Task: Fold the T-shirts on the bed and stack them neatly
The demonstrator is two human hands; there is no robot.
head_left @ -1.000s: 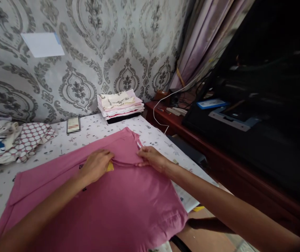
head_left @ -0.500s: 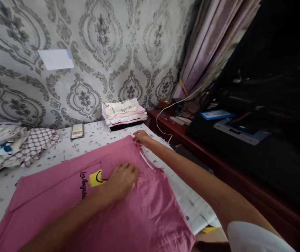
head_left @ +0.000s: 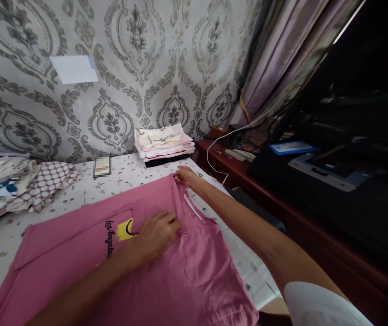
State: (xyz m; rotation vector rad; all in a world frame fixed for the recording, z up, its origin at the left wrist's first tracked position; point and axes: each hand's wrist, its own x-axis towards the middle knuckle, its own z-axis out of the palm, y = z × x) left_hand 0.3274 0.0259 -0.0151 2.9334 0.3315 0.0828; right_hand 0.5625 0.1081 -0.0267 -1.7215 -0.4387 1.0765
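Note:
A pink T-shirt (head_left: pixel 78 244) lies spread sideways, its far side folded inward. It bears black lettering and a yellow smiley print (head_left: pixel 125 229), partly covered by the folded sleeve. My left hand (head_left: pixel 158 233) rests on the shirt's middle, its fingers curled down on the fabric by the sleeve end. At the far corner, beside the neckline, my right hand (head_left: pixel 184 175) pinches the shirt's folded edge. Its fingertips are partly hidden by the cloth.
A patterned white sheet (head_left: pixel 119 183) lies beneath. Folded clothes (head_left: pixel 163 145) are stacked by the wall, and loose clothes (head_left: pixel 54 183) heap at left. A small blurred card-like item (head_left: pixel 102 166) lies between. A white cable (head_left: pixel 209 156) hangs by the red-brown furniture (head_left: pixel 269 185) at right.
My right hand has drawn its fingers in on the shirt's far corner, and the edge there looks straighter. The left hand stays nearly in place. The view has shifted slightly.

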